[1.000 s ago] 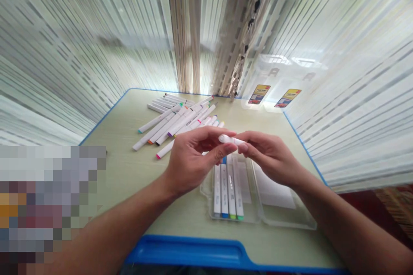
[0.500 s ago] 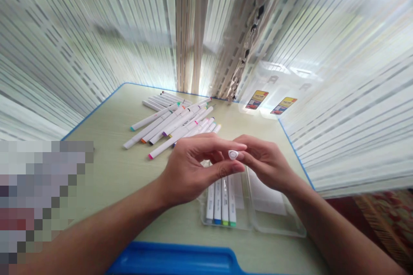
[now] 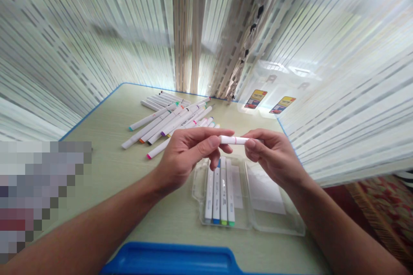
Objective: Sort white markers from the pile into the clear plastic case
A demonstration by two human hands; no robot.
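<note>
A white marker with a thin pinkish ring lies sideways between my two hands. My left hand pinches its left end between thumb and fingers. Its other end is gripped by my right hand, whose fingers hide the tip. Below them an opened clear plastic case rests on the table. Several white markers with grey, blue, lime and green ends lie side by side in its left half. A white paper shows in the right half.
A loose pile of white markers with coloured ends covers the table's far middle. Two clear cases with yellow labels stand at the back right, by the striped curtain. A blue tray edges the near side.
The marker has turned from pointing its end at me to lying sideways. My hands have moved slightly apart, and my right hand has taken hold of its right end.
</note>
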